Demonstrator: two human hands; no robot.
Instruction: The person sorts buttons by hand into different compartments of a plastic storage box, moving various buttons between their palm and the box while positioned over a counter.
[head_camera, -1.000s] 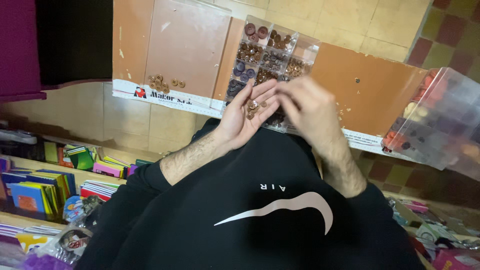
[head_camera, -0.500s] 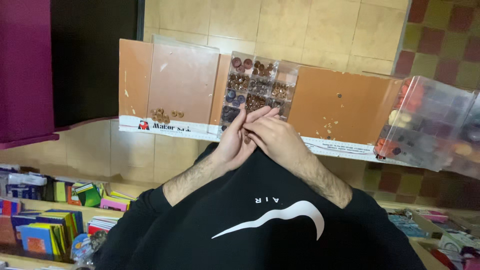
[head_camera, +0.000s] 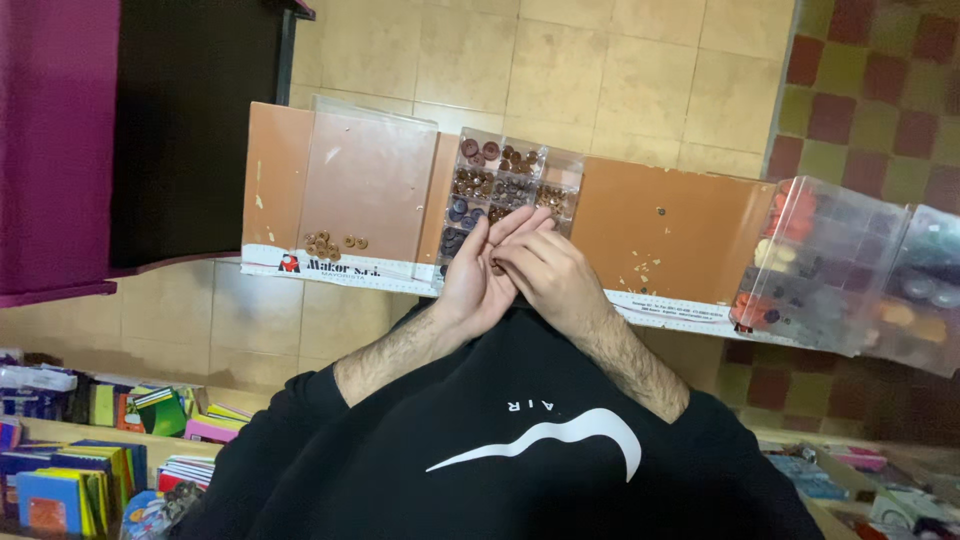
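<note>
My left hand (head_camera: 478, 280) is cupped, palm up, just in front of a clear compartment box (head_camera: 508, 178) filled with brown and dark buttons. A small brown button (head_camera: 497, 267) shows between the two hands. My right hand (head_camera: 556, 278) rests against the left palm, its fingertips pinched at that button. Both hands hover over the near edge of a brown cardboard sheet (head_camera: 670, 225). Several loose brown buttons (head_camera: 335, 243) lie on a clear lid (head_camera: 365, 175) to the left of the box.
At the right edge of the cardboard stands a second clear box (head_camera: 825, 265) with orange and red buttons. Below left are shelves of colourful books (head_camera: 70, 480). A maroon panel (head_camera: 50, 150) fills the left side, above a tiled floor (head_camera: 620, 70).
Both hands have drawn back from over the button box toward my chest, staying pressed together. The view has tilted, so the cardboard and boxes sit lower in the frame.
</note>
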